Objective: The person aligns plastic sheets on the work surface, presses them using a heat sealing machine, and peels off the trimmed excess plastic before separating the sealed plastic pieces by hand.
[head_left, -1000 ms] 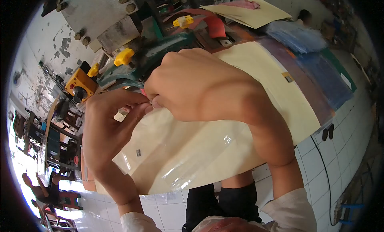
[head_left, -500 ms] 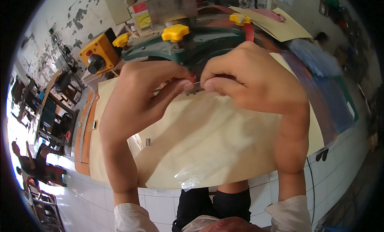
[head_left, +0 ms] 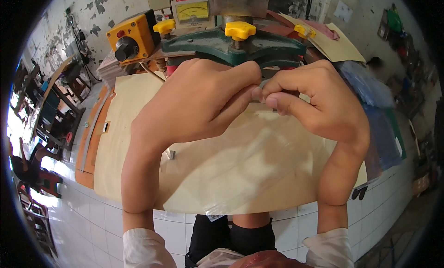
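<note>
My left hand [head_left: 199, 101] is closed in a pinch, thumb against the bent forefinger. Opposite it, my right hand [head_left: 323, 101] pinches the same way, and the fingertips of both nearly meet. Whatever small thing they hold is hidden by the fingers. Both are above a cream-coloured sheet [head_left: 249, 175], in front of a dark green metal clamp frame [head_left: 273, 45] with yellow knobs [head_left: 240, 30]. A small grey piece [head_left: 171, 154] lies on the sheet beside my left wrist. Near the sheet's front edge is some clear plastic film [head_left: 217, 210].
A yellow control box [head_left: 131, 38] with a black dial stands at the back left, near a yellow meter [head_left: 193, 12]. A metal ruler [head_left: 91, 137] lies along the left edge. Clear plastic sheets [head_left: 367, 85] are piled at the right. A person [head_left: 30, 164] sits far left.
My view has shifted, so the machine appears further right. My hands have drawn closer together, and the thin clear strand with a red bit between the fingertips no longer shows.
</note>
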{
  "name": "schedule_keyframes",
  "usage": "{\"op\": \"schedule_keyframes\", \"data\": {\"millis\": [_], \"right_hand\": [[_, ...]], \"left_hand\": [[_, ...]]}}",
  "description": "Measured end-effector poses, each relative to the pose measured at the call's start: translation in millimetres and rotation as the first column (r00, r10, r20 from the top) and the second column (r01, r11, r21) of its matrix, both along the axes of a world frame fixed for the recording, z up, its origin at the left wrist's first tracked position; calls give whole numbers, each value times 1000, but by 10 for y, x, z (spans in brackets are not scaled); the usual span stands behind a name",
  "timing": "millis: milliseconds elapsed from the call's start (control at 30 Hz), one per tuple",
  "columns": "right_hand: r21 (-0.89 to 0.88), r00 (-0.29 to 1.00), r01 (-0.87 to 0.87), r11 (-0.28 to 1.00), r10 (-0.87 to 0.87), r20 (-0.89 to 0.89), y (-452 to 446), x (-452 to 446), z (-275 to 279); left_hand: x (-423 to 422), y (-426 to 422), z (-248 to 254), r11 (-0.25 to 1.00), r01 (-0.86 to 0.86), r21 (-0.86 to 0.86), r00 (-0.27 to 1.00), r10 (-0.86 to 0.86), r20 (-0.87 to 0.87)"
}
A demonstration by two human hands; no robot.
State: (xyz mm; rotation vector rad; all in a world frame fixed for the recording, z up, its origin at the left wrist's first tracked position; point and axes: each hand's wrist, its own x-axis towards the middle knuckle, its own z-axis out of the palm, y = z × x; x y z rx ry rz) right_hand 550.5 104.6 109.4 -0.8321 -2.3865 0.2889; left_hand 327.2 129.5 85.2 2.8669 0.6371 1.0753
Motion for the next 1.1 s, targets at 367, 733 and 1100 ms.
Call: {"op": "schedule_keyframes", "data": {"millis": [367, 733, 1100], "right_hand": [[26, 999, -15, 1000, 14, 31, -55, -10, 16], [12, 999, 40, 999, -40, -18, -86, 40, 42], [6, 999, 40, 999, -40, 3, -54, 109, 57]], "left_hand": [[-17, -36, 14, 996, -29, 81, 999, 31, -24], [-125, -182, 172, 998, -34, 56, 991, 26, 133], [-316, -295, 315, 999, 19, -36, 973, -11, 229]]}}
